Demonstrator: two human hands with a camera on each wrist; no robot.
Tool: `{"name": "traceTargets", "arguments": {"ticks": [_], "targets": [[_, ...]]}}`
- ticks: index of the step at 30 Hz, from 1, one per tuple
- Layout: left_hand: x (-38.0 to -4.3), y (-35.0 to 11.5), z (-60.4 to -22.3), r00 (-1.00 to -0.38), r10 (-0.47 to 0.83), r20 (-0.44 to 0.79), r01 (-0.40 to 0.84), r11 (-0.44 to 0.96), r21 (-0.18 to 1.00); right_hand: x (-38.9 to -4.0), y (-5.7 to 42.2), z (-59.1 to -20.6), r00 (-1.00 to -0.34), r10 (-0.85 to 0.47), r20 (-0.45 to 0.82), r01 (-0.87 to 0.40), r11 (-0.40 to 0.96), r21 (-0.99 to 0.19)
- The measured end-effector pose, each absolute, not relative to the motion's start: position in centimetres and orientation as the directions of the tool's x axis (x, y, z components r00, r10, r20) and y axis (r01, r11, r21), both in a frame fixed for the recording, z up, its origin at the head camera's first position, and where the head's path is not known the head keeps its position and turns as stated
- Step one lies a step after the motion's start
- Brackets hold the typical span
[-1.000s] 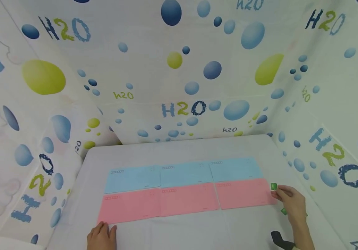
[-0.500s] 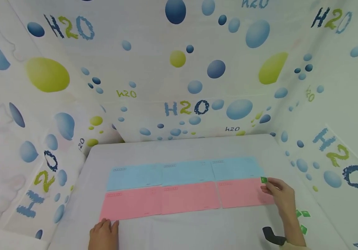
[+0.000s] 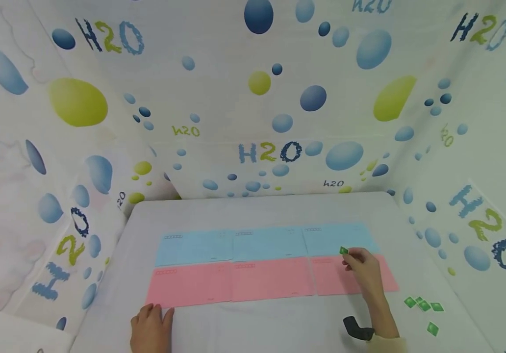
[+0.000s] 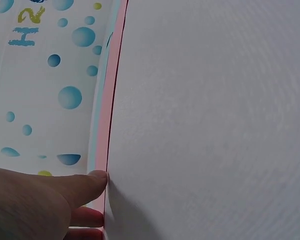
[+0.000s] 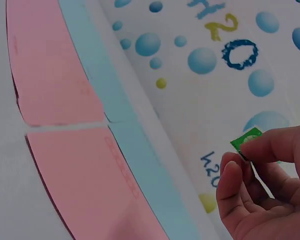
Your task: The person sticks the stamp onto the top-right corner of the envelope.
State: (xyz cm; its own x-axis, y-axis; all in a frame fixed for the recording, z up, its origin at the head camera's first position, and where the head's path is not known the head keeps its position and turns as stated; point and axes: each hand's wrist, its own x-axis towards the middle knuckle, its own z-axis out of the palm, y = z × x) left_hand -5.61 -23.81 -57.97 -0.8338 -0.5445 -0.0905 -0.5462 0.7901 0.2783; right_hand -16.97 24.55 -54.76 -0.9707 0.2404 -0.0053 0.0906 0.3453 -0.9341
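Observation:
My right hand (image 3: pixel 365 269) pinches a small green stamp (image 5: pixel 247 142) between thumb and forefinger, held above the right-hand pink envelope (image 3: pixel 330 286). In the head view the stamp appears near the border between that envelope and the blue envelope (image 3: pixel 339 235) behind it. At the front left, my left hand (image 3: pixel 151 329) rests on the table with its fingertips at the near edge of the left pink envelope (image 3: pixel 191 284). The left wrist view shows its thumb (image 4: pixel 92 186) touching that pink edge.
Two rows of envelopes lie edge to edge, blue behind pink. Several loose green stamps (image 3: pixel 423 306) lie on the white tabletop (image 3: pixel 257 326) to the right. A black curved piece (image 3: pixel 356 329) sits at my right wrist. Printed cloth walls (image 3: pixel 217 98) enclose the table.
My right hand has moved left with the stamp, from beside the right pink envelope to above it, uncovering the loose stamps. The left hand has stayed at its envelope edge.

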Motion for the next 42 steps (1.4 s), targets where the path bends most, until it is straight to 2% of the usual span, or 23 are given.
{"name": "traceTargets", "arguments": {"ticks": [9, 19, 25, 31, 42], "targets": [[-5.9, -23.9, -58.0, -0.795, -0.594, -0.118, -0.602, 0.751, 0.272, -18.2, 19.2, -53.6, -0.990, 0.115, -0.080, 0.112, 0.313, -0.943], [-5.9, -24.1, -57.9, -0.797, -0.597, -0.093, -0.598, 0.756, 0.268, -19.2, 14.2, -53.9, -0.994, -0.006, -0.107, 0.100, 0.305, -0.947], [-5.9, -24.0, -58.0, -0.797, -0.601, -0.062, -0.597, 0.767, 0.236, -19.8, 11.1, -54.1, -0.993, -0.087, -0.074, 0.044, 0.307, -0.951], [-5.7, -24.0, -57.9, -0.802, -0.597, -0.033, -0.584, 0.770, 0.257, -20.6, 8.6, -54.2, -0.977, -0.209, -0.040, -0.022, 0.285, -0.958], [-5.7, -24.0, -57.4, -0.810, -0.585, -0.049, -0.574, 0.771, 0.277, -21.5, 3.9, -55.0, -0.941, -0.329, -0.073, -0.072, 0.405, -0.911]]}}
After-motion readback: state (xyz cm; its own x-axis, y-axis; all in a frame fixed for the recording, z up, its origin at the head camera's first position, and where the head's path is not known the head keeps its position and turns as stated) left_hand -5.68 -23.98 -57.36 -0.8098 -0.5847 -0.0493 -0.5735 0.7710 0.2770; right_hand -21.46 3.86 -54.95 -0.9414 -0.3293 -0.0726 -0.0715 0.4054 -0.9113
